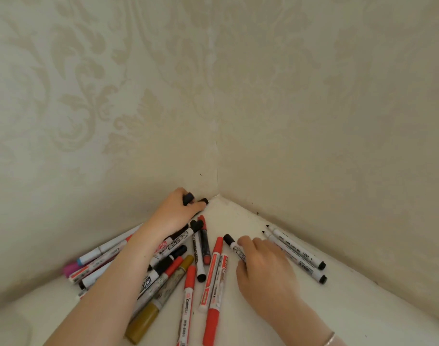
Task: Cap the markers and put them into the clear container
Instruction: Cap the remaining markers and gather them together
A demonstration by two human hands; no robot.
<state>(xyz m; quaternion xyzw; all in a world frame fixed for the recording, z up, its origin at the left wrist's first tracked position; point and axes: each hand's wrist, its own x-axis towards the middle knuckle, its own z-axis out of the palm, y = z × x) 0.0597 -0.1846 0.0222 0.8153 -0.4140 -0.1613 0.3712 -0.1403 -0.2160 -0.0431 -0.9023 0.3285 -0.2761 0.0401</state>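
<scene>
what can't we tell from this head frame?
- Clear container: not in the head view.
- Left hand: grips black caps; its fingers hide how many.
- Right hand: covers most of the black-capped marker.
- Marker pile: left forearm hides the middle.
- Labels: too small.

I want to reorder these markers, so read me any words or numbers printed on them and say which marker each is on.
"WB-8801": on the barrel of the red-capped marker lying nearest the camera.
A brand word above it on that barrel: too blurred to read.
Labels on the other markers, including the one the right hand holds: too blurred to read.
</scene>
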